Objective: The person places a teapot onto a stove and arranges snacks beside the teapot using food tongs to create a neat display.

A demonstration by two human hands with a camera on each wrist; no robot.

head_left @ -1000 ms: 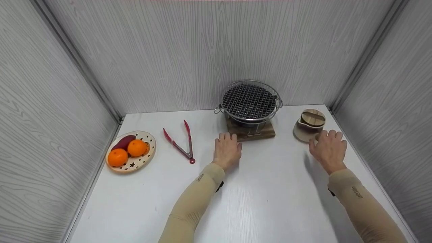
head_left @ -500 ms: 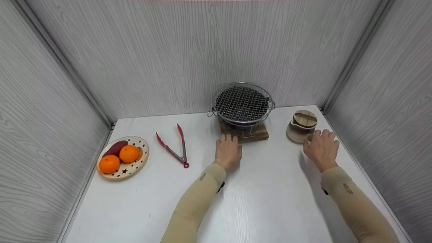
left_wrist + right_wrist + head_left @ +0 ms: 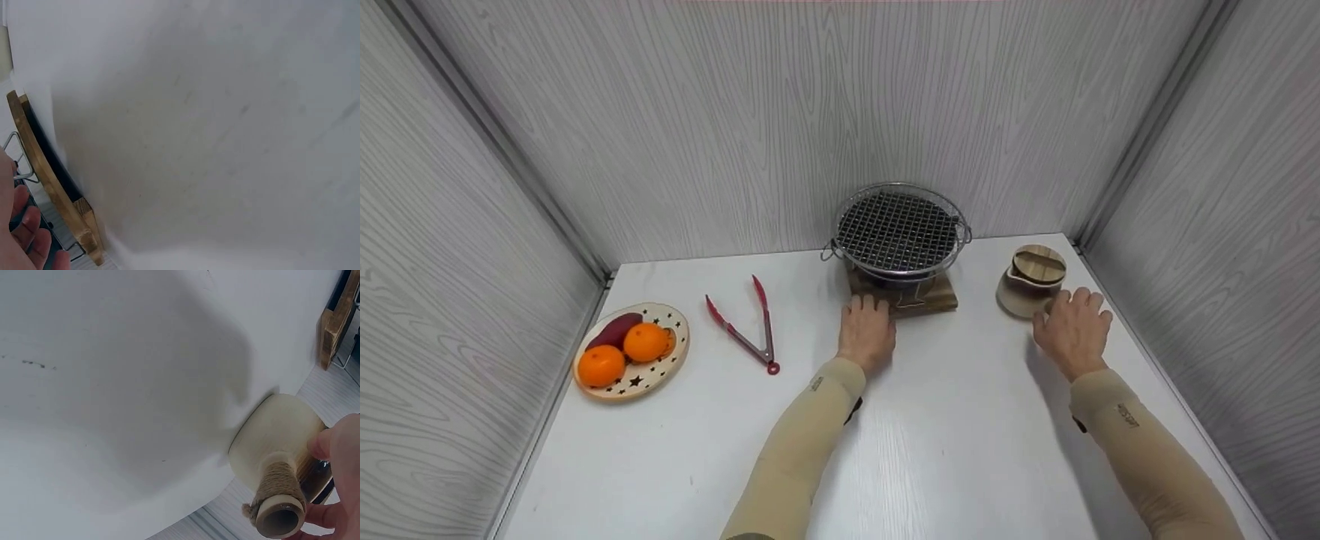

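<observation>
A round tabletop grill with a black mesh top point(image 3: 898, 232) stands on a wooden base point(image 3: 934, 298) at the back. My left hand point(image 3: 866, 335) is at the base's front left corner, fingers relaxed and holding nothing. In the left wrist view its fingers point(image 3: 40, 244) hang loosely beside the base. To the right is a cream pot point(image 3: 1020, 300) with a wooden lid point(image 3: 1039, 264) and spout. My right hand point(image 3: 1075, 330) reaches over the pot's handle, partly hiding it. The right wrist view shows that handle point(image 3: 279, 486) wrapped in twine, with my thumb beside the pot body and relaxed fingers behind.
Red-tipped tongs point(image 3: 769, 341) lie spread on the white table point(image 3: 930, 450), left of the grill. Farther left is a star-patterned plate point(image 3: 656, 369) with two oranges point(image 3: 601, 366) and a purple sweet potato point(image 3: 616, 331). Grey panels point(image 3: 735, 127) wall the table's back and sides.
The head view has turned slightly, so the things appear farther left. My left hand has shifted a little to the right relative to the grill base; the right hand stays by the pot.
</observation>
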